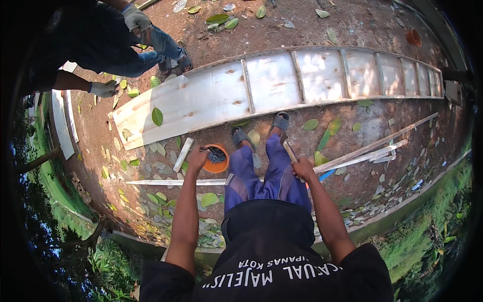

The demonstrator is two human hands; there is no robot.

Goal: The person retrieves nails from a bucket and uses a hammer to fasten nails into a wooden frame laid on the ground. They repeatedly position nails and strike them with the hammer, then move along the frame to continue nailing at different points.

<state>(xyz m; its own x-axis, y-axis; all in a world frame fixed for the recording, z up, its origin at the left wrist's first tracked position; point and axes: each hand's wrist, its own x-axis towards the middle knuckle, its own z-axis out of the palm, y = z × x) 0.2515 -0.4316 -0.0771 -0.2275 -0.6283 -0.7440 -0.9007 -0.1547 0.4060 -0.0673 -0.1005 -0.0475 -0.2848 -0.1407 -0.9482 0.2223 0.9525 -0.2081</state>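
My left hand (198, 157) is closed at the left rim of an orange bucket (216, 169), its fingers curled over the edge. Inside lies a heap of grey metal nails (217, 154). In my right hand (303, 169) is the wooden handle of a hammer (290, 152), its head pointing away from me beside my right knee. Beyond my sandaled feet stretches a long plywood panel (221, 90) with wooden battens (298, 76) across it and strips along its edges.
At the far left a gloved co-worker (108, 45) bends beside the panel's end. Loose wooden strips (372, 147) lie to my right, a short wood piece (183, 154) left of the bucket, and another long strip (176, 182) nearer me. Leaves cover the dirt; a reddish pot (413, 38) sits far right.
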